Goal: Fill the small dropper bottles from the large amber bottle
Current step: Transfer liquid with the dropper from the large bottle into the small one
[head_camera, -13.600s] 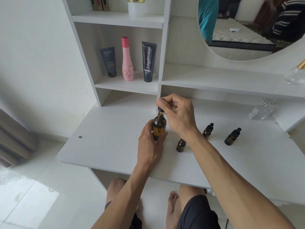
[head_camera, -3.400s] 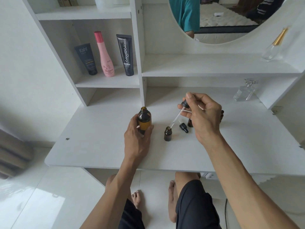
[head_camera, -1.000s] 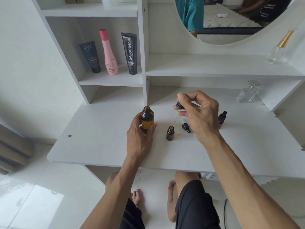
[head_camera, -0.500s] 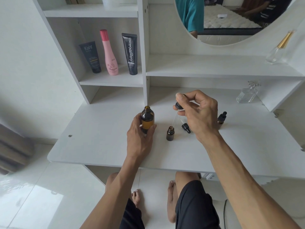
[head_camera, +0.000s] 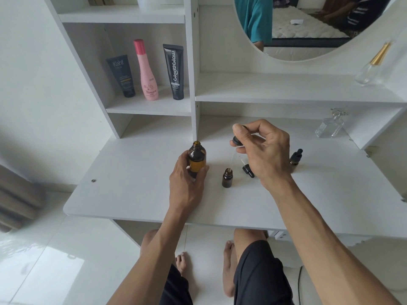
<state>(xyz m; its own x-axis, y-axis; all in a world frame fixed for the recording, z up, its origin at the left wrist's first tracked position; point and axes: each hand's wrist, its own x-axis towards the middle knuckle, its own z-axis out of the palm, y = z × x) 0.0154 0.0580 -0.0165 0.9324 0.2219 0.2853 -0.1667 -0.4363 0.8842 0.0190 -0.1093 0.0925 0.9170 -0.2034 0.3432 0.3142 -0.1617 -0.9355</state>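
Two hands over white table (head_camera: 132, 194), left hand (head_camera: 187, 183) fingers wrapped round uncapped large amber bottle (head_camera: 197, 160), right hand (head_camera: 262, 155) fingers pinching glass dropper (head_camera: 234, 150) above open small dropper bottle (head_camera: 227, 178), mid-table

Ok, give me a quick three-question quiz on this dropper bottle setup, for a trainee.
1. True or false: the large amber bottle has its cap on.
2. Which hand pinches the dropper? A) left hand B) right hand
3. Fill in: the dropper's glass tip points into the open small bottle, which stands on the ____.

Key
1. False: its neck is open.
2. B; the left hand grips the large amber bottle.
3. Desk.
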